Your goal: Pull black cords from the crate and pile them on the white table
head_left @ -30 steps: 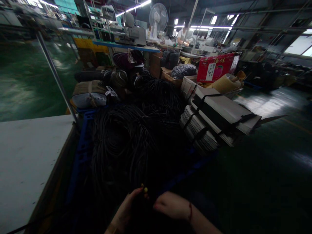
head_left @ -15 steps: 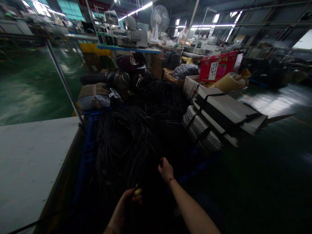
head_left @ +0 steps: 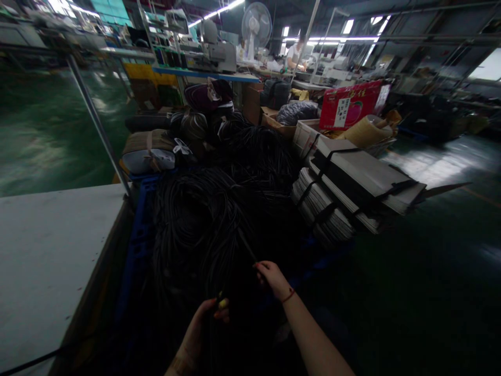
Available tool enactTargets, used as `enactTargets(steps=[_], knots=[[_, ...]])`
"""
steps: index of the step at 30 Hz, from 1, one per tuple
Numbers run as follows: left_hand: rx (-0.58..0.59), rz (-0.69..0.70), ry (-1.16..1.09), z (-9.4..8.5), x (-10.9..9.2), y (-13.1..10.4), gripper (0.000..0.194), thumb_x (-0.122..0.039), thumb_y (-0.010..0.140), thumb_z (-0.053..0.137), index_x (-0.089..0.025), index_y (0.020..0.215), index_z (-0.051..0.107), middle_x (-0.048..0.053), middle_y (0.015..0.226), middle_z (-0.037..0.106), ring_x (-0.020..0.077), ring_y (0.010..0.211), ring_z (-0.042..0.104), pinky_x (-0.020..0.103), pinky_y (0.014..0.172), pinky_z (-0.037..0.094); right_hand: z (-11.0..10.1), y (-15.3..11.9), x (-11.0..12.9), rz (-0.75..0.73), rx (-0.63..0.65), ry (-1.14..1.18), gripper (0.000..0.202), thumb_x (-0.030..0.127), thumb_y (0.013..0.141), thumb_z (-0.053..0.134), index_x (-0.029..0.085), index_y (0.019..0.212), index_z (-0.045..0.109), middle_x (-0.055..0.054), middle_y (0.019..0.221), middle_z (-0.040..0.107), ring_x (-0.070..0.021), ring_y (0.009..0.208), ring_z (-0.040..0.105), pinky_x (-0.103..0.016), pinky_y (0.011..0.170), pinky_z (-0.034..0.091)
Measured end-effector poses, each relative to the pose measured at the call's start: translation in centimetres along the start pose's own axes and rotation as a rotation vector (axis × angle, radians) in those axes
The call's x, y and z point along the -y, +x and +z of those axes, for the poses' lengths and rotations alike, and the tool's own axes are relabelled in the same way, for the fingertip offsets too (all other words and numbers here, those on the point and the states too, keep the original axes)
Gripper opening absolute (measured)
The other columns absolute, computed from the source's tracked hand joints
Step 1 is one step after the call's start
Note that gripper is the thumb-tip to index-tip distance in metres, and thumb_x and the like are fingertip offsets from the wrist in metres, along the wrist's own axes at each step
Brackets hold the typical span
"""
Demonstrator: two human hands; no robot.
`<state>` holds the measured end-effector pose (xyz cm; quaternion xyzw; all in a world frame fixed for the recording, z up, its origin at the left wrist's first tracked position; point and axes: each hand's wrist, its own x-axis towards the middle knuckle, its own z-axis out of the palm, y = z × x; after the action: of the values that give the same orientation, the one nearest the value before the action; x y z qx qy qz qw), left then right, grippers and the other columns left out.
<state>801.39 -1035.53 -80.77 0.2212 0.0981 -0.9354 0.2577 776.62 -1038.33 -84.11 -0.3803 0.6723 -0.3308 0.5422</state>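
My right hand (head_left: 274, 279) pinches a black cord (head_left: 247, 244) between thumb and fingers. That cord runs up and left to a large coiled heap of black cords (head_left: 188, 214) in front of me. Lower and to the left, my left hand (head_left: 209, 318) is closed, fingers curled, around a small yellow item (head_left: 223, 303) near the fingertips; its kind is too dark to make out. Black strands hang close to the left hand, and whether it grips any of them is hidden in shadow.
The cords lie on a blue pallet (head_left: 143, 209). A pale tabletop (head_left: 50, 250) is at the left, with a metal pole (head_left: 96, 120). Strapped cardboard stacks (head_left: 324, 209) stand right; behind are cloth bundles (head_left: 148, 151), a red box (head_left: 348, 107) and sewing machines (head_left: 219, 55). Another person (head_left: 294, 56) sits farther back.
My right hand has moved slightly right and down, and the cord from the heap to it now shows more plainly. My left hand has barely moved. The view has shifted a little.
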Motion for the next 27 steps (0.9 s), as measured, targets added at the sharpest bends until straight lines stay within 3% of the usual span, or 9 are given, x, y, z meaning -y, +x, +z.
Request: enactTargets(steps=[2,5,7,10,14,19,22,27], knots=[[-0.011,-0.001,0.025,0.2,0.1,-0.1,0.017,-0.029,0.079,0.056,-0.012,0.079,0.052,-0.004,0.057,0.044,0.0102,0.058,0.050,0.022,0.057,0.037,-0.3,-0.1,0.0,-0.028,-0.021,-0.064,0.034,0.045,0.082,0.046,0.016,0.094,0.059,0.000,0.068,0.059,-0.0110,0.054,0.053,-0.024,0.052,0.041],[-0.022,-0.012,0.044,0.5,0.5,-0.1,0.016,-0.028,0.079,0.056,-0.013,0.079,0.053,-0.004,0.057,0.044,0.0102,0.058,0.051,0.022,0.058,0.038,-0.4,0.9,-0.3,-0.109,-0.245,-0.396,0.020,0.031,0.077,0.056,0.016,0.090,0.061,-0.005,0.085,0.065,-0.0153,0.078,0.060,-0.024,0.066,0.042],[-0.024,-0.006,0.037,0.6,0.6,-0.1,0.016,-0.028,0.079,0.056,-0.013,0.077,0.053,-0.004,0.056,0.044,0.0098,0.057,0.051,0.022,0.061,0.039,-0.2,2.0,-0.6,-0.100,-0.320,-0.586,0.021,0.026,0.077,0.057,0.018,0.096,0.060,-0.006,0.095,0.065,-0.0161,0.088,0.061,-0.023,0.071,0.041],[-0.035,-0.002,0.054,0.6,0.5,-0.1,0.017,-0.028,0.078,0.057,-0.012,0.077,0.054,-0.004,0.056,0.043,0.0099,0.057,0.051,0.022,0.060,0.040,0.3,3.2,-1.0,-0.074,-0.313,-0.700,0.018,0.026,0.079,0.054,0.019,0.094,0.059,-0.005,0.095,0.065,-0.0155,0.085,0.061,-0.023,0.069,0.041],[-0.069,0.019,0.072,0.5,0.2,-0.4,0.018,-0.029,0.078,0.058,-0.012,0.079,0.055,-0.004,0.056,0.043,0.0095,0.057,0.050,0.021,0.060,0.040,0.3,3.0,-0.6,-0.152,-0.336,-0.734,0.014,0.026,0.078,0.054,0.019,0.090,0.059,-0.006,0.102,0.062,-0.0169,0.096,0.057,-0.024,0.077,0.040],[-0.159,0.053,0.149,0.9,0.5,-0.3,0.015,-0.026,0.078,0.057,-0.013,0.086,0.058,-0.004,0.057,0.046,0.0085,0.055,0.050,0.023,0.064,0.043,-0.2,1.0,1.3,-0.152,-0.403,-0.632,0.024,0.029,0.079,0.050,0.018,0.100,0.055,-0.005,0.093,0.065,-0.0167,0.086,0.060,-0.024,0.073,0.042],[-0.238,0.068,0.226,0.9,0.7,0.2,0.013,-0.023,0.077,0.058,-0.013,0.085,0.060,-0.002,0.060,0.054,0.0107,0.058,0.055,0.026,0.067,0.046,-0.4,-0.8,2.5,-0.215,-0.427,-0.637,0.029,0.027,0.081,0.048,0.019,0.108,0.054,-0.005,0.097,0.066,-0.0180,0.089,0.061,-0.026,0.079,0.041],[-0.382,0.116,0.355,0.6,0.7,1.0,0.012,-0.018,0.075,0.062,-0.010,0.083,0.064,0.005,0.068,0.067,0.0182,0.071,0.065,0.032,0.079,0.048,1.0,-6.0,3.2,-0.153,-0.271,-0.694,0.032,0.034,0.089,0.037,0.019,0.111,0.054,-0.009,0.101,0.066,-0.0209,0.094,0.062,-0.027,0.078,0.043]])
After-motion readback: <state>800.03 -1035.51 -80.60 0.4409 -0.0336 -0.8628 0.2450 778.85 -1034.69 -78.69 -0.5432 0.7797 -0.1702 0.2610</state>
